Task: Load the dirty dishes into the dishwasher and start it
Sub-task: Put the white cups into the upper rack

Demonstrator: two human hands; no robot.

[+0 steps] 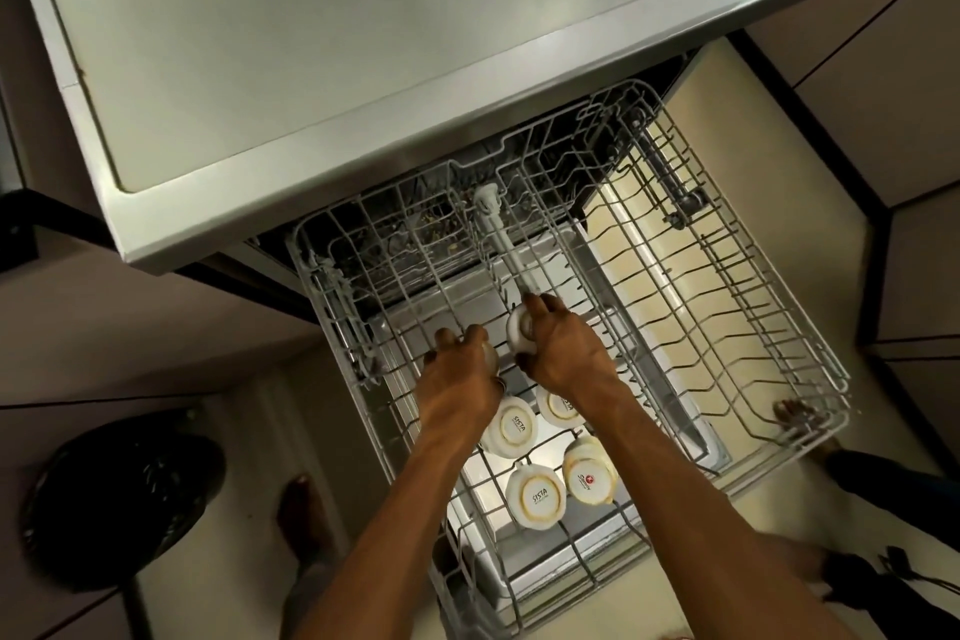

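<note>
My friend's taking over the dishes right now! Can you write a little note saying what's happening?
Left hand: grips a pale cup, mostly hidden, over the pulled-out rack.
Right hand: grips a white cup beside it.
Done: four cups sit upside down in the rack's near part.
Left: set these two down, load any other dishes, slide the rack in, close up, start the wash.

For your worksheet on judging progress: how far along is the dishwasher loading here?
Done: four cups sit upside down in the pulled-out rack. In hand: left hand and right hand each grip another cup. Left: seat those, push the rack in, close up, start it.
</note>
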